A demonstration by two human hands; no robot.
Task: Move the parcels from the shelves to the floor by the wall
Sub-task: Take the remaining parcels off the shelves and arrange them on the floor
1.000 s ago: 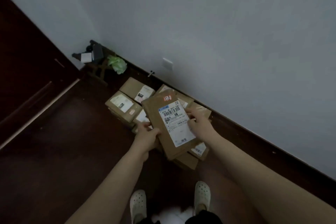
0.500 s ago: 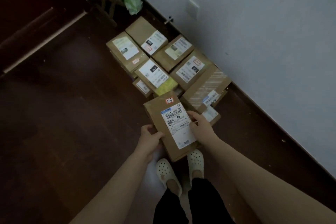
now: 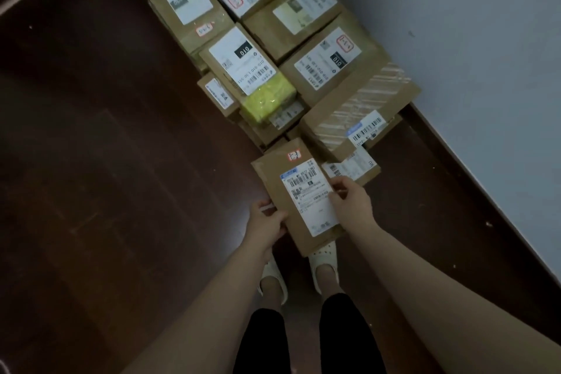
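Note:
I hold a flat brown parcel with a white shipping label and a small red-edged sticker, low over the floor above my feet. My left hand grips its left edge with the thumb on top. My right hand grips its right side, fingers over the label. Just beyond it, several brown parcels with white labels lie packed together on the dark floor along the white wall. One of them has a yellow end, another is wrapped in clear tape.
Dark wooden floor spreads to the left of the pile. A dark skirting board runs along the wall at the right. My feet in white perforated clogs stand right below the held parcel.
My view has tilted down and closer to the pile. The parcel in both hands has come lower, toward the near end of the pile on the floor.

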